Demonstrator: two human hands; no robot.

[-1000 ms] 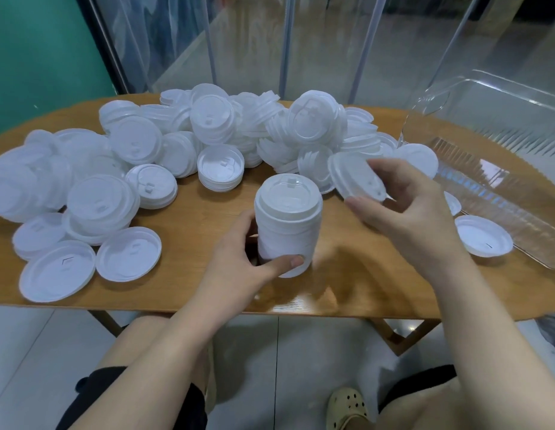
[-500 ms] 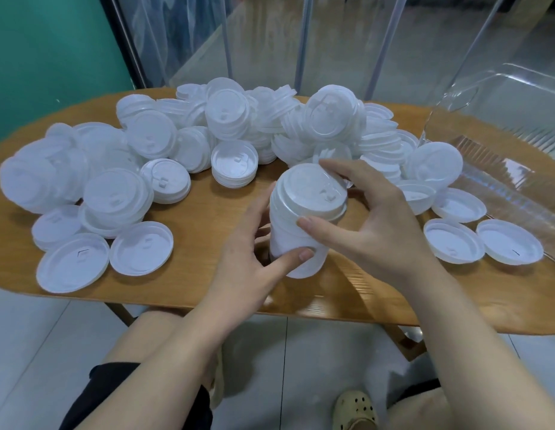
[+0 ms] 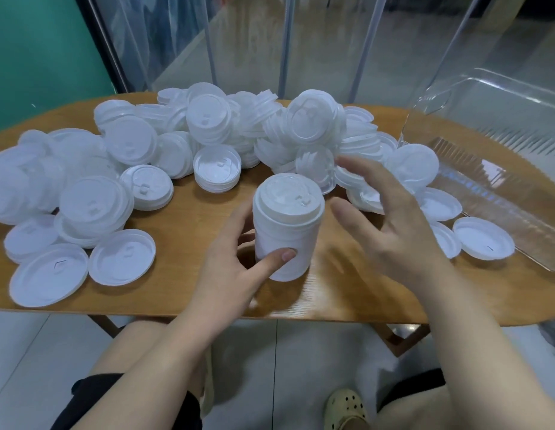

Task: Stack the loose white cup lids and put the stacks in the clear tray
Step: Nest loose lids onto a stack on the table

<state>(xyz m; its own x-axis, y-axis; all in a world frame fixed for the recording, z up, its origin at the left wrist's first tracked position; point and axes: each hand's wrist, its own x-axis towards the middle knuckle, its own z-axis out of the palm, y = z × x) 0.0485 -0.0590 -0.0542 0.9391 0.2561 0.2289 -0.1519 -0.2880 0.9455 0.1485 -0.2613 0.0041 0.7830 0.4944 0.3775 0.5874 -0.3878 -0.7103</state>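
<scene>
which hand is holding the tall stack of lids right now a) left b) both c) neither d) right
a, the left hand grips the lid stack with its thumb across the front, while the right hand hovers beside it with its fingers spread and holding nothing.

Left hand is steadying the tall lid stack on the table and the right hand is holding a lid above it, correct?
Not quite. In the head view the right hand is empty, fingers spread beside the lid stack. The left hand does grip it on the table.
</scene>
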